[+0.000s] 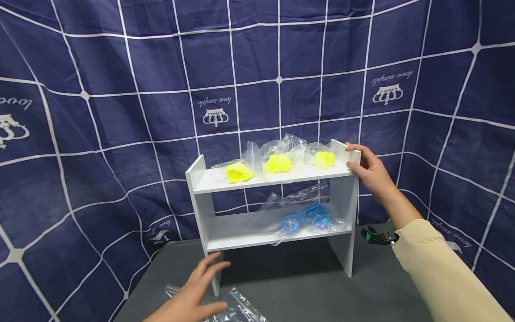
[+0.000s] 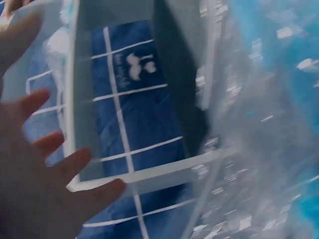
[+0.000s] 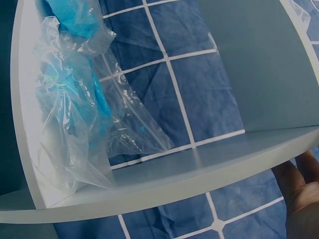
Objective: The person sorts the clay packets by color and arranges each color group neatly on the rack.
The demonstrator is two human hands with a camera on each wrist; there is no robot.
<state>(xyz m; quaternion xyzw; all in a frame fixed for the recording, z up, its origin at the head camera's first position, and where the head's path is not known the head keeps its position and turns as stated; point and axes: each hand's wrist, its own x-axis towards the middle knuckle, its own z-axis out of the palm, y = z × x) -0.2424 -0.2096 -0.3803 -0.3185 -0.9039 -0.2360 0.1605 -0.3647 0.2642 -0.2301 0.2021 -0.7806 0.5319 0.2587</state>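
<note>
A white two-tier shelf (image 1: 277, 181) stands on the dark table. My right hand (image 1: 374, 172) grips the top of its right side panel between thumb and fingers; in the right wrist view, part of that hand (image 3: 301, 191) shows at the panel's edge. My left hand (image 1: 193, 290) holds nothing, fingers spread, near the shelf's left leg and above clear plastic bags (image 1: 245, 308). On the upper tier lie three bags with yellow contents (image 1: 278, 163). The lower tier bears bags with blue contents (image 1: 318, 216), toward its right; these blue bags (image 3: 75, 94) also show in the right wrist view.
A dark blue cloth (image 1: 257, 58) with white grid lines hangs behind and at both sides. The grey table (image 1: 289, 286) extends in front of and under the shelf. A black band (image 1: 380, 235) is on my right wrist.
</note>
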